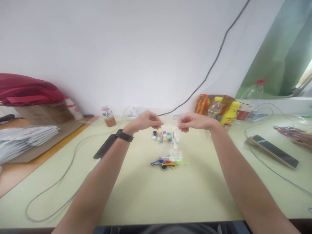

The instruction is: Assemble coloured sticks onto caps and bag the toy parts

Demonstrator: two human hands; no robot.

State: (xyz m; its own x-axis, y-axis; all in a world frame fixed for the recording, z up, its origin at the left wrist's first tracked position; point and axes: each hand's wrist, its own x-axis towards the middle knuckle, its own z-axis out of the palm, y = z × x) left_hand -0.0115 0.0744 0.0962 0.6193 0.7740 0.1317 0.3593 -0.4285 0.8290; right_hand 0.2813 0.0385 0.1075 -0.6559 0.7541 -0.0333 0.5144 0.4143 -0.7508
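My left hand (149, 120), with a black band on its wrist, pinches the upper edge of a clear plastic bag (170, 150). Opposite it, my right hand (192, 121) has thumb and fingers closed on the bag's other side. The thin film is hard to make out between the fingertips. Small round coloured pieces (164, 137) show at the bag, some seen through the film; I cannot tell which are inside. Just below lies a small pile of coloured plastic sticks (165, 163) with round pieces among them.
A black phone-like slab (105, 147) lies by my left forearm. A drink bottle (108, 116) stands at the back left, a yellow bottle (229, 115) at the back right. A phone (274, 151) and loose cables (73, 156) lie at the sides. Paper packets (29, 136) are stacked far left.
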